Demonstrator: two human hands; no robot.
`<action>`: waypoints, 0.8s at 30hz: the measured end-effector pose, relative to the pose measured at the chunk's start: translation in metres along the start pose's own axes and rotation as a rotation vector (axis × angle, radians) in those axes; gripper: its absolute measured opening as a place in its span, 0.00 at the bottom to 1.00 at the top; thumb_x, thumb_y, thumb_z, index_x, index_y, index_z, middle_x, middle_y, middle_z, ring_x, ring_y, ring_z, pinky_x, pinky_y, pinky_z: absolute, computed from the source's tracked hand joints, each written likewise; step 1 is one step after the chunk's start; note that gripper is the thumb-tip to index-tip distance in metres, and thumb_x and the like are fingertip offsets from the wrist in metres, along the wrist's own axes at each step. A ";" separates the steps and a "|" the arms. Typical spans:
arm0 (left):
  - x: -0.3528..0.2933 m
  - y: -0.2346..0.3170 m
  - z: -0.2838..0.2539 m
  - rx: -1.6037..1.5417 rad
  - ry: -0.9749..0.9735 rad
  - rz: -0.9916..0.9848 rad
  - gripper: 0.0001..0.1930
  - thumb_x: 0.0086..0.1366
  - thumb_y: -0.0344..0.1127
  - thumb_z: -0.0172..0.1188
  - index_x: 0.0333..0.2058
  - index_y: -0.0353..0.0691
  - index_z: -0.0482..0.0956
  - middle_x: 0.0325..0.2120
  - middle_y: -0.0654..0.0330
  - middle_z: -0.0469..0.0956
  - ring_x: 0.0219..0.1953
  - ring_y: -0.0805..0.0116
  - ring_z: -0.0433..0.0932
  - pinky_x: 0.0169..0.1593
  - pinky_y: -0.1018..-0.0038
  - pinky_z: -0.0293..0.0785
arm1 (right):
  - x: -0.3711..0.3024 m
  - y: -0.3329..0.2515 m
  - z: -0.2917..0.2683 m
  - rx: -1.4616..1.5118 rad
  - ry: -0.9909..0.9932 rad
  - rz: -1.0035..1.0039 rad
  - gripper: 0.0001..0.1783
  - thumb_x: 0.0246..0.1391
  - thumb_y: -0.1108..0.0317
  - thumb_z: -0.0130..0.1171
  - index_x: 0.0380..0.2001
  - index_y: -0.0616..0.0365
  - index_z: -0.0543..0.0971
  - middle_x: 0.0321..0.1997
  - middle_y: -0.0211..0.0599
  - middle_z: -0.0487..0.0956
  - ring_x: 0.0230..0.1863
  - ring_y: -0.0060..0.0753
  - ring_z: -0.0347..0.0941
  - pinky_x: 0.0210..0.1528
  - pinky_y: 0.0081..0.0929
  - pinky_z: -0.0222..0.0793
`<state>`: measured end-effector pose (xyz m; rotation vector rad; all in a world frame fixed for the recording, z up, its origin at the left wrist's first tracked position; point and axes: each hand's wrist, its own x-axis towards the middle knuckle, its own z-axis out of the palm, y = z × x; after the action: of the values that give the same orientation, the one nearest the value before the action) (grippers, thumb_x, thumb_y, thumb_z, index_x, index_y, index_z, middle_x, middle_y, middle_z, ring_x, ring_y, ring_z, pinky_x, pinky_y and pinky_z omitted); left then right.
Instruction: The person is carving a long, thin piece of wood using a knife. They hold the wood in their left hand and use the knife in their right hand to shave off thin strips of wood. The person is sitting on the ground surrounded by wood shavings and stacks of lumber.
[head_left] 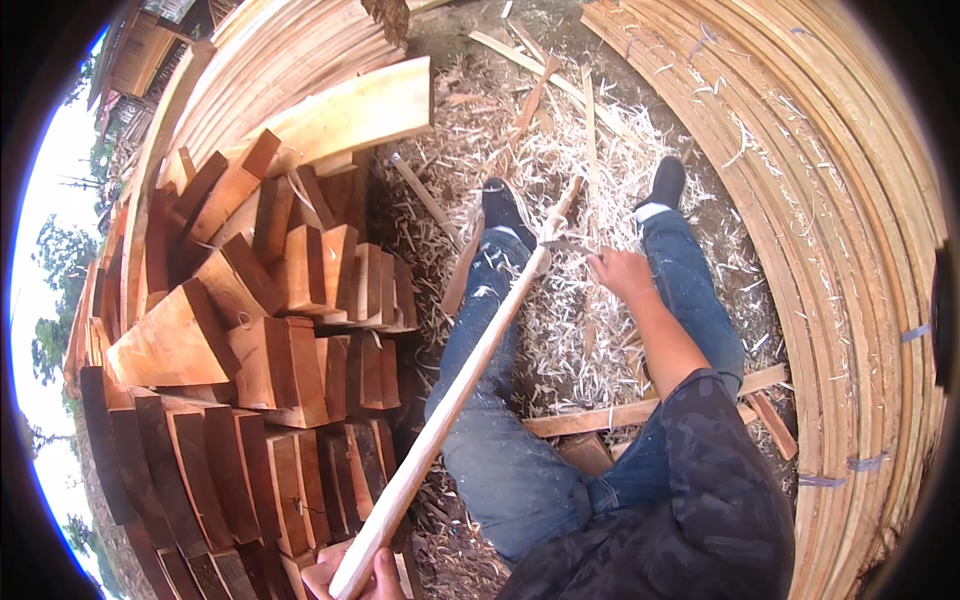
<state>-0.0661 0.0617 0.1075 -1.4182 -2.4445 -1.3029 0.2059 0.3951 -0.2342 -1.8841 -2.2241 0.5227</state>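
Observation:
A long pale wooden pole [455, 405] slants from the lower left up across my left leg toward my feet. My left hand [350, 574] is closed around its thick near end, at the lower edge of the picture. My right hand [622, 272] is closed on a knife [572, 246], whose handle is mostly hidden in my fist. The grey blade lies against the far part of the pole, where curled shavings cling. Beyond the blade, the pole's end looks browner and rougher.
Stacked wooden blocks [265, 370] stand close on the left, with a broad board [360, 110] on top. Long bundled strips [800, 200] curve along the right. Shavings [570, 340] cover the ground between my legs. A flat stick [600, 418] lies across near my knees.

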 end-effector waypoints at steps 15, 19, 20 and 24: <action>0.004 -0.008 0.006 -0.049 -0.017 0.089 0.21 0.54 0.35 0.69 0.32 0.37 0.62 0.22 0.59 0.70 0.27 0.74 0.72 0.32 0.79 0.70 | -0.002 -0.014 -0.008 0.026 -0.060 -0.090 0.22 0.60 0.48 0.46 0.32 0.59 0.73 0.22 0.50 0.78 0.28 0.49 0.78 0.31 0.45 0.74; 0.004 -0.014 0.003 -0.060 -0.004 0.048 0.22 0.51 0.34 0.71 0.31 0.37 0.62 0.23 0.57 0.72 0.27 0.72 0.70 0.34 0.78 0.67 | -0.020 -0.016 0.014 0.235 0.019 -0.053 0.21 0.60 0.49 0.47 0.30 0.58 0.72 0.20 0.48 0.77 0.25 0.47 0.77 0.30 0.45 0.73; 0.001 -0.018 0.001 -0.071 0.009 0.018 0.22 0.50 0.34 0.71 0.30 0.38 0.62 0.24 0.57 0.72 0.27 0.72 0.70 0.34 0.77 0.67 | -0.037 -0.030 0.013 0.310 -0.131 0.072 0.22 0.60 0.48 0.47 0.29 0.58 0.71 0.19 0.47 0.76 0.23 0.46 0.76 0.29 0.44 0.71; 0.007 -0.015 0.001 -0.098 -0.025 0.123 0.22 0.48 0.32 0.73 0.31 0.34 0.65 0.22 0.51 0.76 0.28 0.64 0.77 0.33 0.73 0.72 | -0.127 -0.021 0.074 0.581 -0.204 0.122 0.23 0.58 0.51 0.53 0.26 0.65 0.73 0.21 0.48 0.75 0.23 0.41 0.72 0.31 0.39 0.67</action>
<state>-0.0804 0.0641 0.0999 -1.5894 -2.2957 -1.4039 0.1834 0.2569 -0.2837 -1.7068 -1.7850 1.2709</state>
